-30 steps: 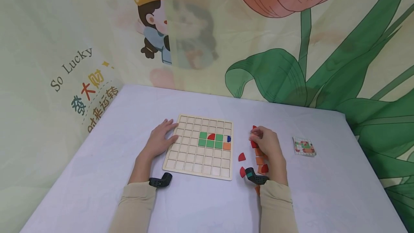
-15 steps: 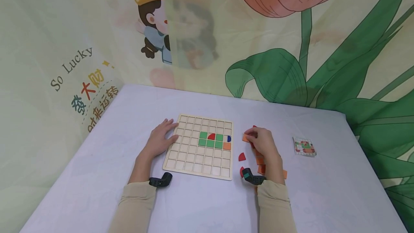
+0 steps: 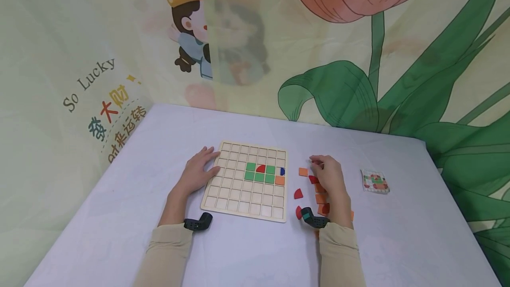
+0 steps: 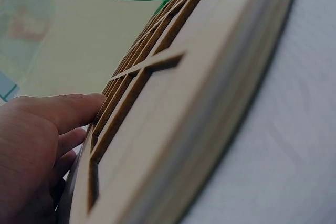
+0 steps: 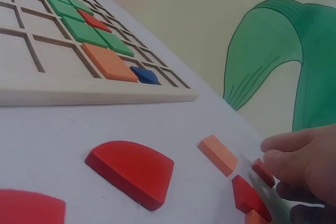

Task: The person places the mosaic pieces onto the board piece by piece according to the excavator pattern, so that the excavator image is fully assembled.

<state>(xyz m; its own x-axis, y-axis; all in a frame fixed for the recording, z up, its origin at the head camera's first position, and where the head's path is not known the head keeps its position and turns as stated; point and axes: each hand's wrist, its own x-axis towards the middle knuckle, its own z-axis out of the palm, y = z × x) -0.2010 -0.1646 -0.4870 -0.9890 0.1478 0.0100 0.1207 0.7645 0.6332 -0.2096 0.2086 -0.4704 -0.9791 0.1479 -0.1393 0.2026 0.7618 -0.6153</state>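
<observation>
My left hand (image 3: 197,169) rests at the left edge of the wooden grid board (image 3: 243,203), fingers extended over its rim. Green square tiles (image 3: 249,175), a red quarter-circle piece (image 3: 260,168), an orange tile (image 3: 280,180) and a blue piece (image 3: 282,171) sit in the board's cells. Right of the board, my right hand (image 3: 328,174) hovers over a column of loose pieces, thumb and forefinger tips close together. Right by the thumb in the right wrist view is a small red piece (image 5: 263,172); the hand hides it in the head view. A loose orange tile (image 3: 303,172) lies left of those fingertips.
Loose red quarter-circle pieces (image 3: 298,194) lie between board and right hand. Several orange tiles (image 3: 320,199) run under the right wrist. A small stack of pattern cards (image 3: 374,181) lies farther right. A printed curtain (image 3: 247,48) hangs behind the white table (image 3: 247,256).
The right hand set an orange tile down left of the column, let go and moved back right over the column's far end. My left hand stays in place.
</observation>
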